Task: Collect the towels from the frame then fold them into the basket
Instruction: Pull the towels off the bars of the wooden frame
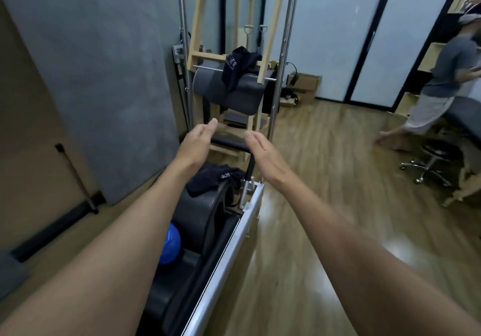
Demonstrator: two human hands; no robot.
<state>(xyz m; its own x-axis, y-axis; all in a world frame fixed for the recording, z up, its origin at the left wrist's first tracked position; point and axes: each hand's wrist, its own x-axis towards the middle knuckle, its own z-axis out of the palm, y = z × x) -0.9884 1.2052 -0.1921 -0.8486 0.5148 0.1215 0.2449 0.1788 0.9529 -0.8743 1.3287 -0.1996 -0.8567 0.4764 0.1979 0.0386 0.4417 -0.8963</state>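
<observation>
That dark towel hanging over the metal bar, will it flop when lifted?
Probably floppy: the dark towel sags in folds over the metal bar. Likely light, being thin cloth. It should slide off; nothing visibly pins it.

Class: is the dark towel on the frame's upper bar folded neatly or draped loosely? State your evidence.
Draped loosely: the dark towel hangs bunched over the metal bar, one end trailing down across the grey pad.

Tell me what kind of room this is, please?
Most likely a Pilates or exercise studio. A tall frame of metal poles and wood stands over a padded machine with a silver rail, a blue ball lies by it, and a dark towel hangs on the frame.
</observation>
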